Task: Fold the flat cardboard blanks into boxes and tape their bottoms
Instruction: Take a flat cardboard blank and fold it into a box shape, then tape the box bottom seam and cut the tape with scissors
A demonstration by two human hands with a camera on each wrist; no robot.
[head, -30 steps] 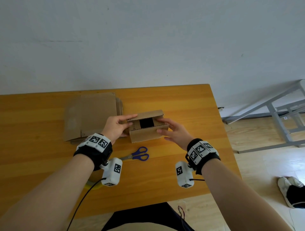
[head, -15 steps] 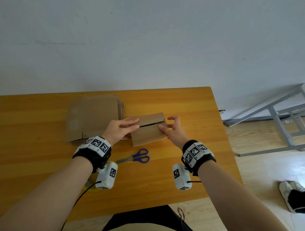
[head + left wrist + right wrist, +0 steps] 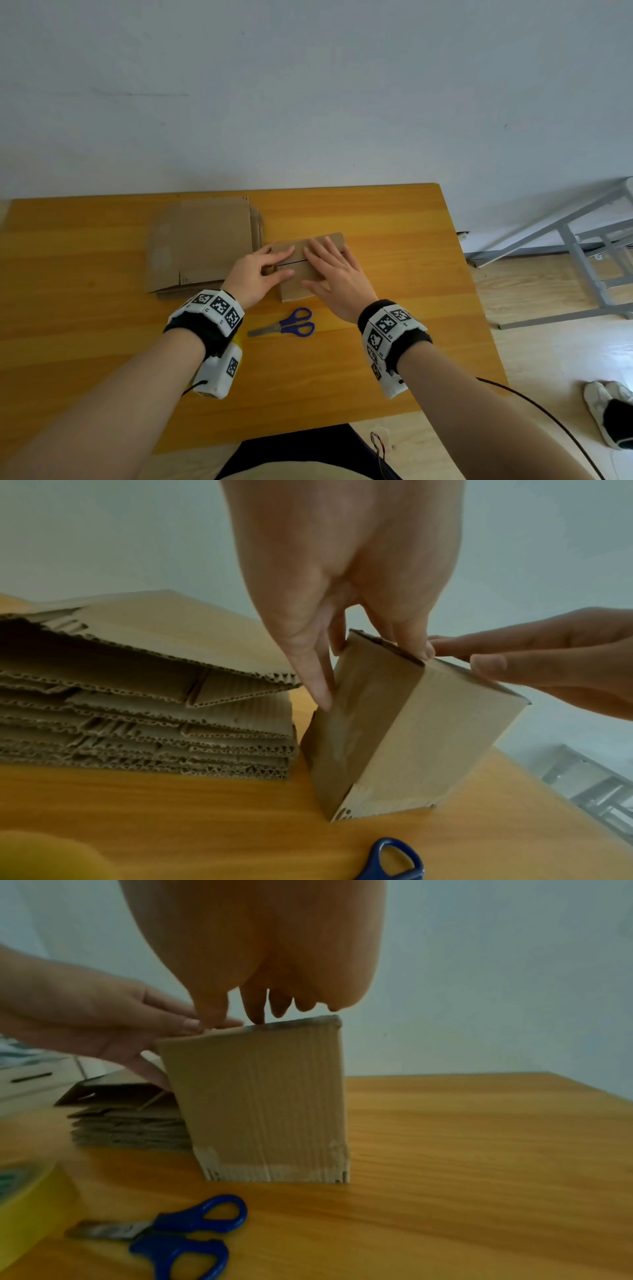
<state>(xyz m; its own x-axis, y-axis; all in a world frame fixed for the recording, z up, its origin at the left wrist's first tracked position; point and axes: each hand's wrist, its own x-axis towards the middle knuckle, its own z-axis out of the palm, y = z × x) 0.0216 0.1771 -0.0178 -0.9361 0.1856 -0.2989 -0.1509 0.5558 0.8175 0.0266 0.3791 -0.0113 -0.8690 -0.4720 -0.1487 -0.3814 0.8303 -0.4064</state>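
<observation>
Pressing flat fingers [image 3: 317,251] of both hands on the light, stiff cardboard box [image 3: 301,274] flaps (springy); hold it by its side walls

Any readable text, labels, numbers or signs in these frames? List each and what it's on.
No readable words or numbers anywhere.
Wrist bands: black-and-white square fiducial patterns only, no letters.
Tape roll: dark print on its side, too blurred to read.
Cardboard box: bare, no print.
Stack of flat blanks: no print.
Scissors: no marking visible.
</observation>
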